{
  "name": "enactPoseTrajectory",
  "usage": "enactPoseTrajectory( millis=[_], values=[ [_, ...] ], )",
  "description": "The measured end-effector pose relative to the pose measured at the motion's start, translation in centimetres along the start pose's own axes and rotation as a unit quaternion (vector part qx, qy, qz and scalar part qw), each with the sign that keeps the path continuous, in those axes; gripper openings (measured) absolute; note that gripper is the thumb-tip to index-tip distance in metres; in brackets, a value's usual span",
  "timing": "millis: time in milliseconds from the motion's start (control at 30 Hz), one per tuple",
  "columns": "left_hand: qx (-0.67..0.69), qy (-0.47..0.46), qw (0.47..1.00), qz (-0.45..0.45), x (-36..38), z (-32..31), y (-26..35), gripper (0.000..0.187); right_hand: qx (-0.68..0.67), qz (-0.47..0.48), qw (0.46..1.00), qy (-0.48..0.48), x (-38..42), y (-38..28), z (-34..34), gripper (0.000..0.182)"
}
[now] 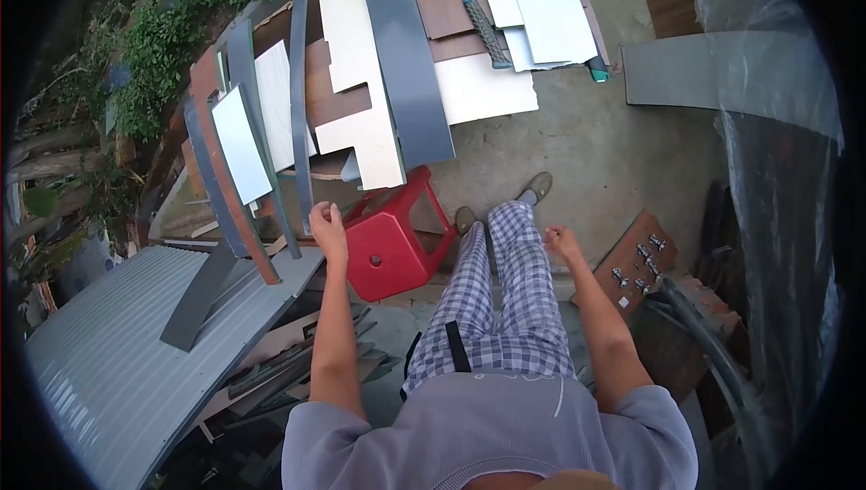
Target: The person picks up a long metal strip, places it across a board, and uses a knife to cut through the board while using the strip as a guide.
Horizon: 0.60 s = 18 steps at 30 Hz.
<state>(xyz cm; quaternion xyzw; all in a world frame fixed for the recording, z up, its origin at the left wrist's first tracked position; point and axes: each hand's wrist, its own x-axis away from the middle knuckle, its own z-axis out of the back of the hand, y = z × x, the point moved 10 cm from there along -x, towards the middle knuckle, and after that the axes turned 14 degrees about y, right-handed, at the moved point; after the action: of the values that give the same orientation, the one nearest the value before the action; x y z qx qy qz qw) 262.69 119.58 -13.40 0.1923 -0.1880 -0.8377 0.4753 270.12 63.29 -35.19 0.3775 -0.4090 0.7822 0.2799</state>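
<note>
While the person stands between board pile and stool, both hands hang low and well apart from each other. Left hand (328,227) at the lower end of a narrow dark strip (299,93), just beside the red stool (386,254); fingers loosely curled, but cannot tell from this angle whether they pinch the strip's end or only hover near it. Right hand (562,242) beside the right thigh, fingers slack and half curled, nothing visible in it; likely held out a little for balance. The strip lies lengthwise in the pile, left of a notched white board (354,21), its near end towards the person, which probably makes it easy to reach. Stool seat faces up at the camera, close in by the boards; perhaps kept there as a low perch. Long pieces run roughly side by side, presumably so each edge can be got at. Claw hammer (468,1) rests across the boards, handle slanting towards the person, handy for picking up, I would guess. Brown panel (631,260) lies off to the right, metal fittings on its upper face, perhaps to keep them from the ground.
</note>
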Motion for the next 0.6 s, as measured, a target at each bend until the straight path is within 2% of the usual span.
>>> enactPoseTrajectory(
  millis=[33,100,133,200,267,333,400,467,500,567,600],
  values=[
    [0.042,-0.019,0.999,0.017,2.8,-0.7,-0.1,0.017,-0.010,0.002,1.000,0.004,-1.2,0.2,0.2,0.029],
    [0.053,-0.079,0.994,0.049,7.2,-1.7,3.5,0.017,0.082,0.012,0.996,0.022,-4.8,-0.7,1.1,0.028],
    [0.051,-0.104,0.992,0.053,9.3,-2.6,4.8,0.018,0.068,0.007,0.997,0.027,-7.5,-0.1,0.8,0.028],
    [0.045,-0.179,0.977,0.110,13.8,-6.2,4.5,0.019,0.143,0.111,0.983,0.044,-13.3,-0.7,-0.1,0.028],
    [0.076,-0.260,0.949,0.159,18.0,-10.8,7.2,0.022,0.186,0.161,0.967,0.061,-17.0,-4.0,-0.2,0.028],
    [0.076,-0.342,0.927,0.135,21.3,-17.1,10.2,0.023,0.217,0.233,0.941,0.114,-19.8,-9.0,0.4,0.029],
    [0.076,-0.426,0.893,0.124,24.4,-24.2,12.9,0.025,0.154,0.186,0.966,0.095,-22.6,-11.2,0.5,0.030],
    [0.057,-0.452,0.889,0.040,25.7,-33.0,13.9,0.024,-0.071,0.088,0.991,0.079,-24.9,-10.9,-0.3,0.032],
    [0.048,-0.440,0.897,0.012,25.6,-36.8,15.0,0.024,-0.073,0.075,0.991,0.079,-24.1,-10.4,-1.1,0.032],
    [-0.002,-0.421,0.905,-0.064,25.2,-47.4,12.3,0.022,-0.327,-0.021,0.943,0.054,-22.5,-10.0,-2.6,0.032],
    [-0.013,-0.382,0.921,-0.067,24.0,-52.1,10.9,0.021,-0.362,-0.044,0.931,0.038,-21.6,-9.9,-3.3,0.031]
  ],
)
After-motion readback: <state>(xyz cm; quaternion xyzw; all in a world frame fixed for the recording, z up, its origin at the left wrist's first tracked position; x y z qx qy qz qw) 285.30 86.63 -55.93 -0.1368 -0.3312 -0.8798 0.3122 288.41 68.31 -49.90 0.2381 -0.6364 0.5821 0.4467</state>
